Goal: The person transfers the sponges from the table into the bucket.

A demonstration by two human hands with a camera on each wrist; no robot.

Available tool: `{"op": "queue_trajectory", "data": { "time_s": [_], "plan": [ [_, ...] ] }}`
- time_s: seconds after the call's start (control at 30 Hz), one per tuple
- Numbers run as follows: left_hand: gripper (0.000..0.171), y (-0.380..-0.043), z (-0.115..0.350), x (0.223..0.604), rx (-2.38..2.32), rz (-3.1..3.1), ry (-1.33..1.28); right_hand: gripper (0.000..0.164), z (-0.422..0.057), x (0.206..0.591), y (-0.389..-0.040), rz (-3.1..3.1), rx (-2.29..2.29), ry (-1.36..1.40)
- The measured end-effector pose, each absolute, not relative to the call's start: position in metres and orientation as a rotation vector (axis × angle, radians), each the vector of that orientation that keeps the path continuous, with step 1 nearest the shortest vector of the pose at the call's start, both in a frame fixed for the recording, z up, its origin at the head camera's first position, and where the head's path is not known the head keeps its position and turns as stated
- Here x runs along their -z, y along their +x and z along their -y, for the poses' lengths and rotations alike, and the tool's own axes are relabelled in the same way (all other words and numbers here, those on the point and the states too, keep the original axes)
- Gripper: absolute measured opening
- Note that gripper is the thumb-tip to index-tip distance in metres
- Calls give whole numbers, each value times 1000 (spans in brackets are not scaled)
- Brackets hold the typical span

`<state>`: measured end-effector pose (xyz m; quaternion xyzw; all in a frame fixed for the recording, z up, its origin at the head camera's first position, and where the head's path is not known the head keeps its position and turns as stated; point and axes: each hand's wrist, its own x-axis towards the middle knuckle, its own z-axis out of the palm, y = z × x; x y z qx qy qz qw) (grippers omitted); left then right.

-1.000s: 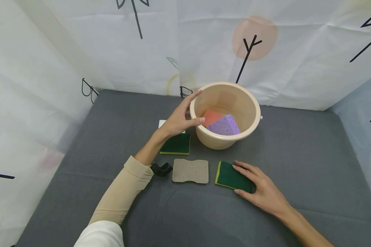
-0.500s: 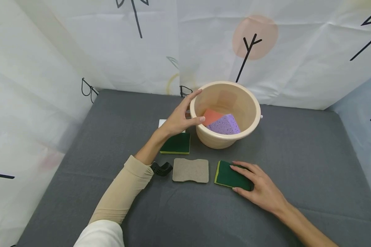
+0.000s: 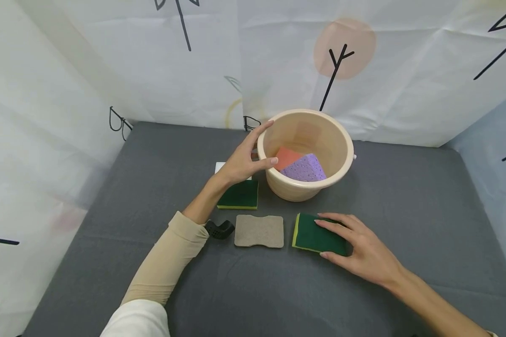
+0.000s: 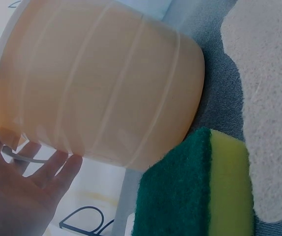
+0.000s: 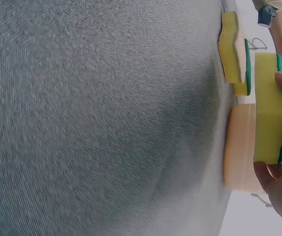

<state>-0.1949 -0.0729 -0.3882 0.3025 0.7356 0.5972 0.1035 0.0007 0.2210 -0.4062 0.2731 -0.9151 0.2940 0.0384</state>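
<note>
The right hand had its fingers clamped on a green-and-yellow sponge, right of a beige sponge and on the near side of a cream bucket. The left hand gripped the bucket's rim between thumb and fingers. An orange sponge and a purple sponge lay inside. A second green sponge sat left of the bucket; the left hand partly hid a white item behind it.
</note>
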Motion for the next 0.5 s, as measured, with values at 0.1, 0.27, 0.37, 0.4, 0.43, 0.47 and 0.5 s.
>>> {"op": "queue_trajectory", "data": {
  "time_s": [0.1,0.27,0.37,0.4,0.43,0.47,0.5],
  "plan": [
    [100,-194,72,390,-1772,-2161,896,71,-222,402,3,2811,-889,864],
    [96,-193,73,389,-1774,-2158,907,67,-222,388,5,2788,-870,926],
    [95,-192,73,389,-1775,-2163,912,61,-222,375,3,2736,-858,973],
    [95,-192,73,390,-1775,-2164,911,59,-222,371,2,2704,-853,996],
    [95,-192,72,390,-1772,-2165,910,57,-222,367,2,2671,-848,1016],
    [95,-193,72,390,-1769,-2166,911,57,-222,363,1,2641,-847,1034],
    [95,-193,71,390,-1764,-2168,910,56,-222,360,0,2612,-849,1049]
  ]
}}
